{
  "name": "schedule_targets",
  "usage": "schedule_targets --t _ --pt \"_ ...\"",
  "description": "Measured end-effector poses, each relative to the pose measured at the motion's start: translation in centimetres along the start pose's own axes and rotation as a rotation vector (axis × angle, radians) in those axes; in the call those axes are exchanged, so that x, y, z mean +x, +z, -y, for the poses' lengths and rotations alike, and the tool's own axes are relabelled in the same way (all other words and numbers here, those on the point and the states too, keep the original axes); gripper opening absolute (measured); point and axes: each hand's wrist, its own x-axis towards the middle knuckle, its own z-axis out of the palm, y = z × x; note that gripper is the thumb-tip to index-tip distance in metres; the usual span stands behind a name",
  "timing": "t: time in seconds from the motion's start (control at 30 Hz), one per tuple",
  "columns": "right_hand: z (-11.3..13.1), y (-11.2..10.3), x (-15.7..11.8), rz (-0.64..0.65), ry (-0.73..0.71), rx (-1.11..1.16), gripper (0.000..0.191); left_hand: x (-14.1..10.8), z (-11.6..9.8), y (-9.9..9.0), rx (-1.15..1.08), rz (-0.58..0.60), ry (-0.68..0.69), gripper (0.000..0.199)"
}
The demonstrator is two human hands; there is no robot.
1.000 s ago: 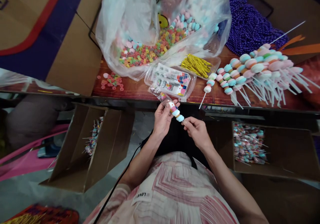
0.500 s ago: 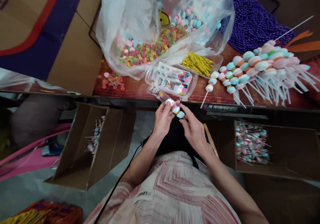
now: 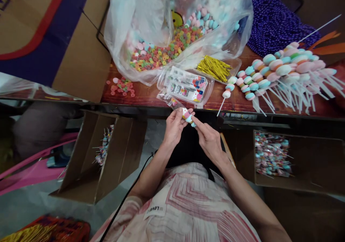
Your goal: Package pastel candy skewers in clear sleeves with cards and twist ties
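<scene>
Just off the table's front edge, my left hand (image 3: 173, 127) is closed around a marshmallow skewer (image 3: 188, 117) with white, pink and blue pieces. A clear plastic bag (image 3: 174, 104) covers the skewer's upper part and reaches beyond it toward the table. My right hand (image 3: 209, 140) is closed at the skewer's lower end, its index finger against the blue marshmallow. The stick is hidden by the right fingers. Right above the hands stands a clear tray of printed bags (image 3: 184, 85). To its right lies a single unwrapped marshmallow skewer (image 3: 228, 91).
A pile of unwrapped skewers (image 3: 285, 67) lies on the table's right. Behind are a large plastic bag of candy (image 3: 118, 30), gold twist ties (image 3: 214, 68) and purple cord (image 3: 275, 22). Loose gummy rings (image 3: 122, 87) sit left. Cardboard boxes (image 3: 126, 145) (image 3: 315, 163) flank my lap.
My right hand has moved slightly up and left against the skewer's lower end. The skewer sits a little higher, and the clear bag's end stretches further up and left.
</scene>
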Motion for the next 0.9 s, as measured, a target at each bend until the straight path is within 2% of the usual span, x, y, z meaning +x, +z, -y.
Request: schedule_targets --t 0.23,0.43,0.53,0.7,0.8,0.9 --pt "0.6 0.6 -0.1 -0.04 0.031 0.195 0.042 -0.2 0.2 0.1 -0.042 0.004 0.035 0.034" --pt "0.4 0.3 -0.2 -0.029 0.182 0.288 0.045 0.0 -0.7 -0.1 -0.022 -0.028 0.086 0.03" --pt "0.4 0.4 -0.2 -0.047 0.16 0.305 0.043 0.0 -0.6 -0.2 -0.028 -0.019 0.09 0.03" --pt "0.2 0.9 -0.4 -0.088 0.012 0.147 0.04 -0.4 -0.2 -0.2 -0.028 -0.012 0.062 0.03" --pt "-0.1 1.2 -0.8 -0.082 -0.009 -0.019 0.041 -0.6 -0.2 -0.1 -0.02 -0.021 0.04 0.031" --pt "-0.3 1.4 -1.0 -0.063 -0.004 -0.082 0.041 -0.7 -0.1 -0.2 0.007 -0.004 0.031 0.033"
